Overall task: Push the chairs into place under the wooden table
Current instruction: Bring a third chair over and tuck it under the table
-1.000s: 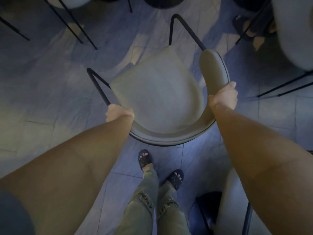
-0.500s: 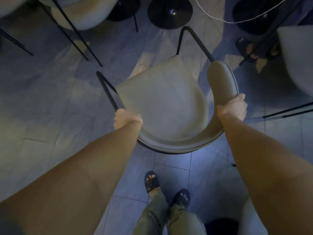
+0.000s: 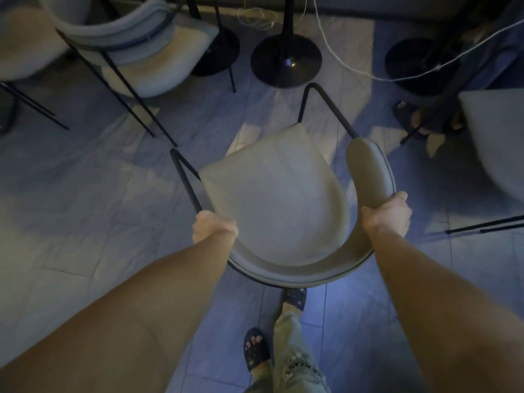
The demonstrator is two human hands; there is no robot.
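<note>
A pale padded chair (image 3: 279,199) with a curved backrest and thin black metal legs stands on the tiled floor right in front of me. My left hand (image 3: 214,226) grips the left end of its backrest. On the right armrest end sits my right hand (image 3: 387,215), closed around the padding. The chair's front points away from me toward round black table bases (image 3: 285,62). The wooden tabletop itself is not visible; only a dark edge runs along the top of the view.
A second pale chair (image 3: 136,49) stands at the upper left, another chair (image 3: 499,143) at the right edge. A white cable (image 3: 354,68) trails over the floor near the bases. Another person's sandalled foot (image 3: 416,119) is at upper right. My own feet (image 3: 256,348) are below.
The chair and both hands have moved forward toward the black table bases, which have come further into view. One of my feet has stepped ahead. Both grips are unchanged.
</note>
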